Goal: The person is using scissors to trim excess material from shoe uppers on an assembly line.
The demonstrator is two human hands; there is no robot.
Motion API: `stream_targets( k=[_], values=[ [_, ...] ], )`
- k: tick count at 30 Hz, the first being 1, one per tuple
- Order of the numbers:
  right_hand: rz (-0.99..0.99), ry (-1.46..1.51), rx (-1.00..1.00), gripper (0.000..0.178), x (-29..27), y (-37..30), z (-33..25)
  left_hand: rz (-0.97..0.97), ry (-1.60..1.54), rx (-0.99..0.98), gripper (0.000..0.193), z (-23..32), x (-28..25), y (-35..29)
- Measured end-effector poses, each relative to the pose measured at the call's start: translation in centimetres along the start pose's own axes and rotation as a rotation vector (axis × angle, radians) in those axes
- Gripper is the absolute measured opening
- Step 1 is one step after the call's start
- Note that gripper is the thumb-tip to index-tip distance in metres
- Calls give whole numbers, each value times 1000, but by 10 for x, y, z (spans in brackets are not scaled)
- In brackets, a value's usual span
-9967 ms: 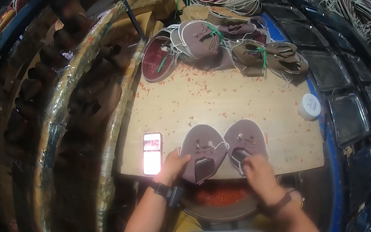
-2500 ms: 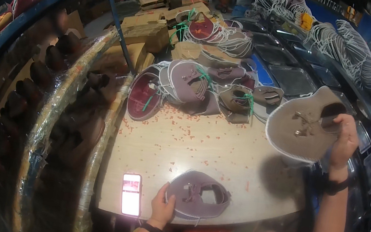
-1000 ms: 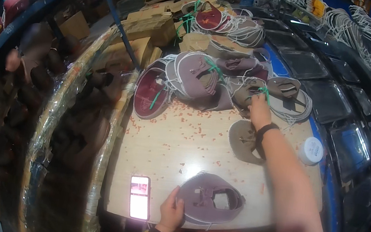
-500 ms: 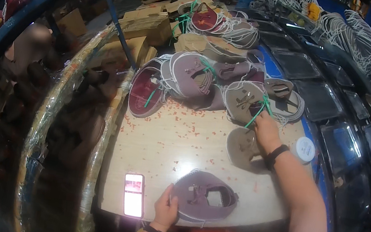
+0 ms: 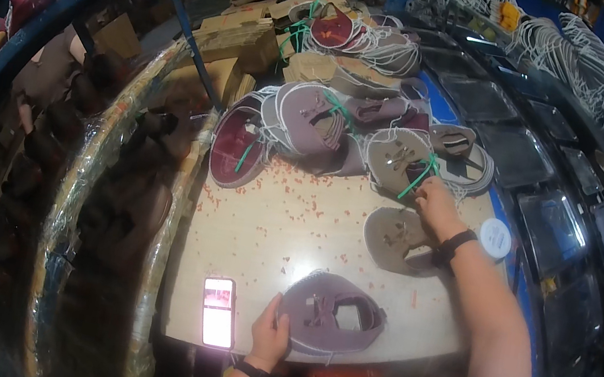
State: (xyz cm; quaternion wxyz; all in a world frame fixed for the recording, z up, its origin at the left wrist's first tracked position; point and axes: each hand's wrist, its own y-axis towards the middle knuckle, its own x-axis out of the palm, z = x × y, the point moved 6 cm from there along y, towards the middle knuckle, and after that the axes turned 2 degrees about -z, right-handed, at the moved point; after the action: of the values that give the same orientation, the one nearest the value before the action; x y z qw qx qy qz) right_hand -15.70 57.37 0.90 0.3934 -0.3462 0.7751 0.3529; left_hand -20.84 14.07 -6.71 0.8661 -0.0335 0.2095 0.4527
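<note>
My left hand (image 5: 271, 335) grips the left edge of a mauve shoe upper (image 5: 305, 333), thumb on top. This upper lies flat near the table's front edge, its opening facing up. My right hand (image 5: 440, 209) reaches forward, fingers pinched at the front of a taupe shoe-upper bundle (image 5: 387, 162). Beside those fingertips runs a green tie (image 5: 414, 184); what they pinch is too small to make out. Under my right wrist rests a single taupe shoe upper (image 5: 387, 244).
A lit phone (image 5: 217, 319) lies left of my left hand. Mauve bundles (image 5: 302, 120) and a maroon upper (image 5: 233, 146) crowd the table's far side. Orange scraps dot the table (image 5: 243, 247). A round white lid (image 5: 495, 237) sits right, beside dark racked trays (image 5: 555, 221).
My right hand's fingertips have drawn slightly toward me beside the green tie. My left hand stays on the mauve shoe upper. The whole view has shifted a little.
</note>
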Motion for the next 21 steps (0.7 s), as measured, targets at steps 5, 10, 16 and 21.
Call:
stream_targets(
  k=[5,10,16,21],
  values=[
    [291,585,20,20,-37,-18,-6,41,17,37,45,-15,-3,-2],
    [-113,9,65,25,-61,-72,-27,26,-37,-18,45,-15,0,-2],
    [-212,-365,-226,24,-37,-129,-36,28,-55,-13,45,-10,3,-1],
    [14,-309,-288,20,-36,-134,-62,31,6,-4,45,-17,-1,-2]
  ],
)
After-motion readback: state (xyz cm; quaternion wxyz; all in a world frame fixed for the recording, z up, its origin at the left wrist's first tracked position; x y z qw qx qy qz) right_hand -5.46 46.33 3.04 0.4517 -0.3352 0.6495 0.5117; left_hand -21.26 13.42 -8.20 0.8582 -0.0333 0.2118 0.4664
